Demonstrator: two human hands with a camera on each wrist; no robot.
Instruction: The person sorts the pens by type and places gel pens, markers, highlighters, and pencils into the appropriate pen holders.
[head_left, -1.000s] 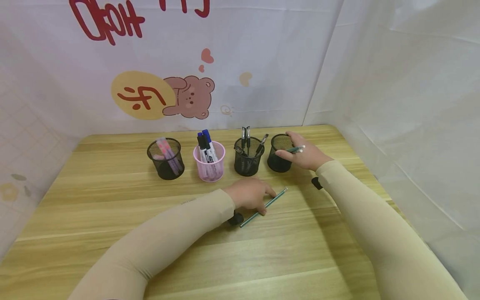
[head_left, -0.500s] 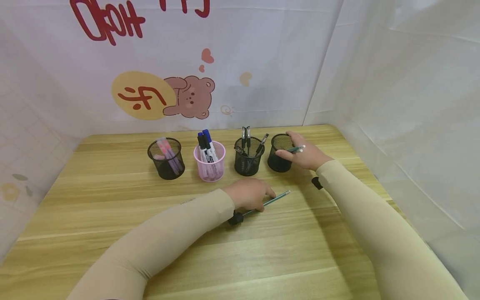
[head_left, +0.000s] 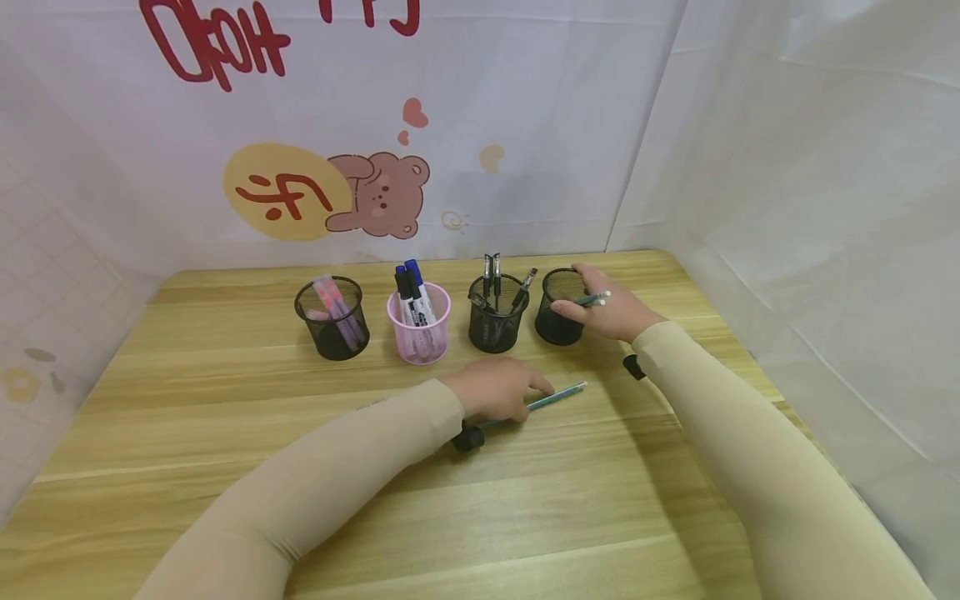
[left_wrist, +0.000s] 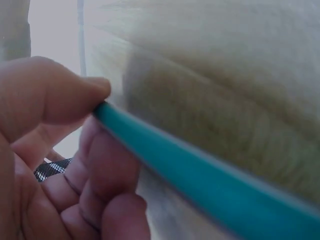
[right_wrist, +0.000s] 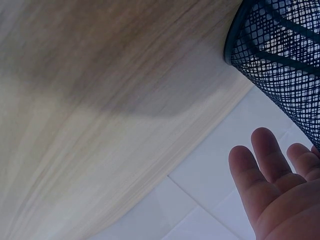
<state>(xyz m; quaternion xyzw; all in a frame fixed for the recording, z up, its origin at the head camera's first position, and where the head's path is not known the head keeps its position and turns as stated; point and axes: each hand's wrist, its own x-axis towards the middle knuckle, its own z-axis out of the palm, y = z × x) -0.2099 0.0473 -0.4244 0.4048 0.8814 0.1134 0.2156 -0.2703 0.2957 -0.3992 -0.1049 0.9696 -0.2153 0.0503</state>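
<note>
In the head view my left hand [head_left: 497, 389] is low over the middle of the table. It pinches a green pencil [head_left: 557, 396] between thumb and fingertips; the left wrist view shows this pencil [left_wrist: 190, 167] as a blurred teal shaft. My right hand [head_left: 617, 305] holds the rightmost black mesh pen cup [head_left: 555, 321], thumb on the near side and a finger at the far rim. Green pencils [head_left: 592, 298] with white erasers lean out of this cup above the hand. In the right wrist view, the other fingers [right_wrist: 267, 155] stand off the mesh cup [right_wrist: 285, 60].
Left of the held cup stand a black mesh cup [head_left: 493, 329] of black pens, a pink cup [head_left: 422, 337] of markers and a black mesh cup [head_left: 333, 333] with pink and purple sticks. White cloth [head_left: 540, 125] hangs behind the wooden table [head_left: 525, 517].
The green pencil's eraser end has shifted slightly right, and its lower end now lies behind the left wrist. The left hand has barely moved; the right hand stays at the cup.
</note>
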